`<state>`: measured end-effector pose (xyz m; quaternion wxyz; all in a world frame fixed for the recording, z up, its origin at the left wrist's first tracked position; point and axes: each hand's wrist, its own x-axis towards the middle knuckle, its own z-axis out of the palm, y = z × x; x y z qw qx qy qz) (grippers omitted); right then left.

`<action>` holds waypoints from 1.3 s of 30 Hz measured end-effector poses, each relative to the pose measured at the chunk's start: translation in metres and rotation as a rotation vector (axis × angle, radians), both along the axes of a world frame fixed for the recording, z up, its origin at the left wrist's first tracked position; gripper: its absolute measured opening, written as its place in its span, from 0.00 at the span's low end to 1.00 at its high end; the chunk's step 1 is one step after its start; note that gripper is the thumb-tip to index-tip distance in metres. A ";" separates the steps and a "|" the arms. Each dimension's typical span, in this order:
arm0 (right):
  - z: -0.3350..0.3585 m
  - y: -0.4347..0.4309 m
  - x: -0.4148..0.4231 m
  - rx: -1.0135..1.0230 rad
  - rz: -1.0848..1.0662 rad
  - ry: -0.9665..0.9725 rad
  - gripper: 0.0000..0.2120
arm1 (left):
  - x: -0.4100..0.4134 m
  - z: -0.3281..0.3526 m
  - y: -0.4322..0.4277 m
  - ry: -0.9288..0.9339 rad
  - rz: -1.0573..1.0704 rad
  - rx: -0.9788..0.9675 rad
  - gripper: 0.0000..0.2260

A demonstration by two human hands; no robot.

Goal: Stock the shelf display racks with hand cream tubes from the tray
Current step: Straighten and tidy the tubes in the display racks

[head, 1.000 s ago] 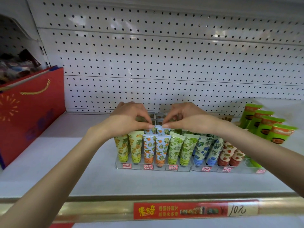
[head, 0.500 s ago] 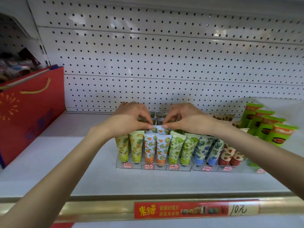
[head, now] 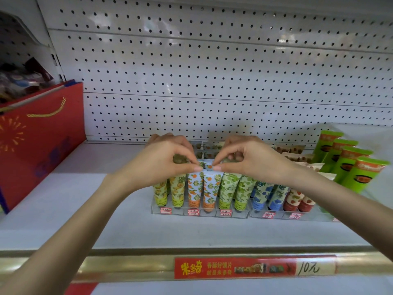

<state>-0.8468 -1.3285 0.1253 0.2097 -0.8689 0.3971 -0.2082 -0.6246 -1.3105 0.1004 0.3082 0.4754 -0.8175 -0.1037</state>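
While at one tube (head: 209,166), hands (head: 168,161) (head: 252,161) knuckles-up.

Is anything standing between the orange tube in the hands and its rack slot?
Nothing visible does. The left hand and right hand pinch the orange tube directly behind the front orange tubes, which hide its slot.

Head view, forward-down, seemingly near shelf (head: 106,209)

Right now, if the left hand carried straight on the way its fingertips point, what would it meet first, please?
Probably the right hand, just past the orange-print plastic tube that the left hand pinches.
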 end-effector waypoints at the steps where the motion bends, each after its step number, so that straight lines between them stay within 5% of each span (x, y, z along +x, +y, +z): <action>1: -0.001 0.001 0.000 -0.001 0.003 0.012 0.06 | 0.000 -0.001 0.000 -0.010 -0.004 0.004 0.18; 12: -0.006 0.004 0.003 -0.051 -0.024 0.038 0.04 | -0.001 -0.003 0.001 -0.021 -0.028 0.008 0.03; 23: -0.006 0.004 0.004 -0.054 -0.047 0.049 0.05 | -0.002 -0.002 0.001 -0.043 -0.023 -0.007 0.03; 28: -0.004 0.003 0.003 -0.014 -0.047 0.010 0.07 | 0.005 0.000 0.003 0.023 -0.019 -0.017 0.11; 39: 0.014 -0.022 0.017 0.065 -0.079 -0.148 0.05 | 0.047 0.019 -0.001 0.236 0.150 0.088 0.01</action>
